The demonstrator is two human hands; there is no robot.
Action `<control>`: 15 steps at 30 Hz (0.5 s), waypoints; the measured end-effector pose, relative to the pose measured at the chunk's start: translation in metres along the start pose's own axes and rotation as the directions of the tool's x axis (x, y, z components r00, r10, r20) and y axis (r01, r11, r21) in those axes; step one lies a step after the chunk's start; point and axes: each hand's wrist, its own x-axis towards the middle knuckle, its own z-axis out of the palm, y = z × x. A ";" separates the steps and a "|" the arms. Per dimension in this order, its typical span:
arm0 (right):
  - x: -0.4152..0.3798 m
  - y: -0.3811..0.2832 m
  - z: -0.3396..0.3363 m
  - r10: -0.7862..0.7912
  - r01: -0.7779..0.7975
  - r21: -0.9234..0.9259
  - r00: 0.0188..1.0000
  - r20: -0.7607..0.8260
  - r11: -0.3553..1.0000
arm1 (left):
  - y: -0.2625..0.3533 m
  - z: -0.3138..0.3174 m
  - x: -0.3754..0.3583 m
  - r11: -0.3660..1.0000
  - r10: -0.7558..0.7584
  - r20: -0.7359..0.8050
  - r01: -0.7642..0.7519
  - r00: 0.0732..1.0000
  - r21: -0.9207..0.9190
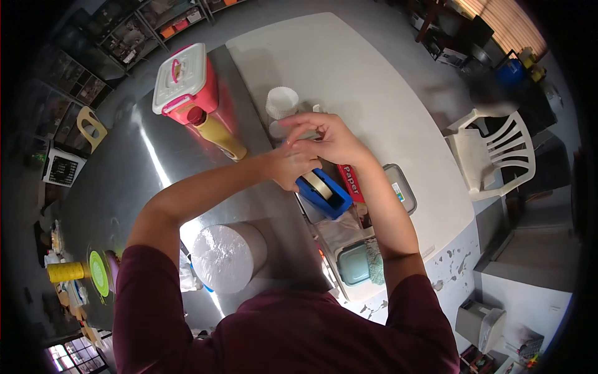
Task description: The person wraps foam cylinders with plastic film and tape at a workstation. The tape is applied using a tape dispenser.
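Blue tape dispenser point(322, 204), with its pale roll point(317, 185), is at the seam between the steel table point(121, 181) and the white table point(349, 75), just left of the red box point(352, 185); the body is best held steady, with any pull in line with the roll. The left hand point(291, 165) bends its fingers at the dispenser's far end, and the right hand point(330, 138) reaches across just beyond, fingers partly extended; whether either grips tape cannot be told. Farther off, the white fluted cups point(282, 101) should be left undisturbed.
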 end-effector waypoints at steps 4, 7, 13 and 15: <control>-0.003 -0.006 0.002 0.016 -0.016 0.063 1.000 -0.008 0.998 | 0.021 -0.001 -0.013 0.983 -0.182 0.023 0.182 0.983 0.000; -0.004 -0.005 0.007 0.018 -0.018 0.015 1.000 0.010 1.000 | 0.032 0.014 -0.031 0.939 -0.343 -0.004 0.343 0.939 0.026; 0.006 0.015 0.017 0.092 -0.081 0.105 0.990 -0.105 0.991 | 0.063 0.025 -0.036 0.658 -0.750 -0.135 0.752 0.648 -0.043; 0.010 0.019 0.016 0.096 -0.088 0.121 0.993 -0.067 0.989 | 0.071 0.029 -0.020 0.493 -0.868 -0.121 0.863 0.481 -0.106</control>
